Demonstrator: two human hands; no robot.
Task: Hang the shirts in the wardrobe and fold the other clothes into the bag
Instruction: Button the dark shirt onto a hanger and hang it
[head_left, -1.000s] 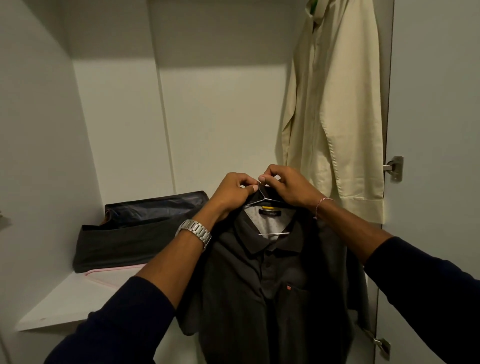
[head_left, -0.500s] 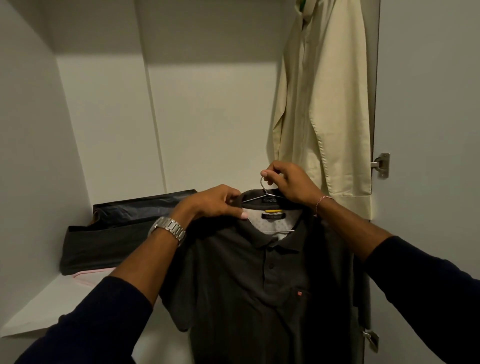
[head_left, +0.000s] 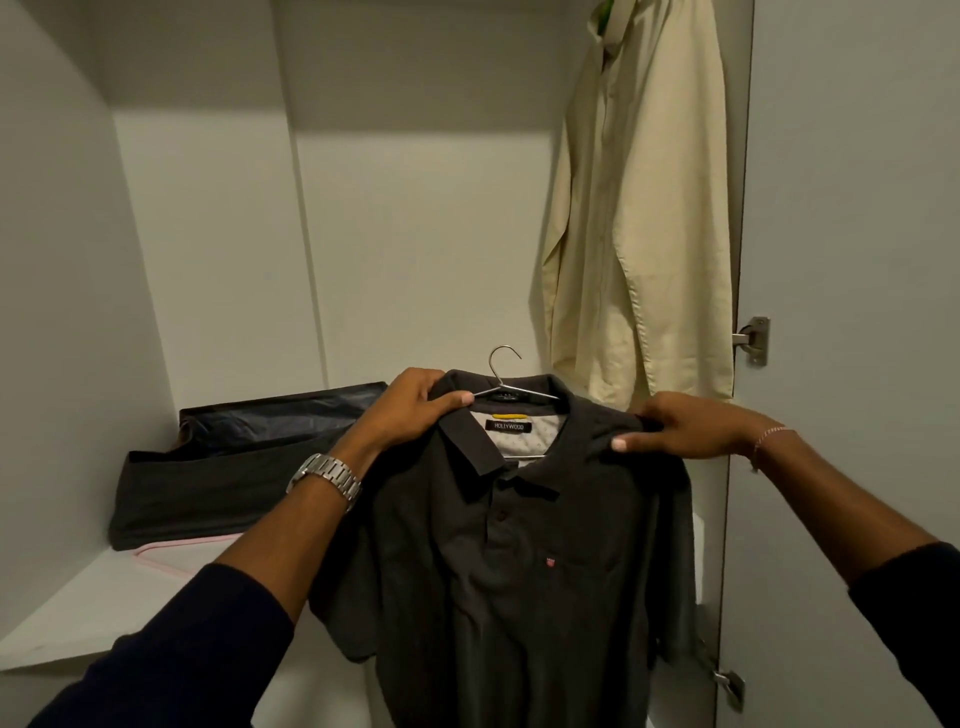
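Dark grey, the polo shirt (head_left: 519, 571) is held upright inside the wardrobe (head_left: 415, 208), long axis vertical, collar up, on a wire hanger (head_left: 506, 374); its shoulders are pinched by the left hand (head_left: 415, 410) and right hand (head_left: 691, 426).

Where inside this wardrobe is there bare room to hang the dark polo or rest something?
Hanging room: the open span left of the cream shirt, up to the back-panel seam. Resting room: the white shelf in front of the dark bag. Crowded: the right side by the door hinge.
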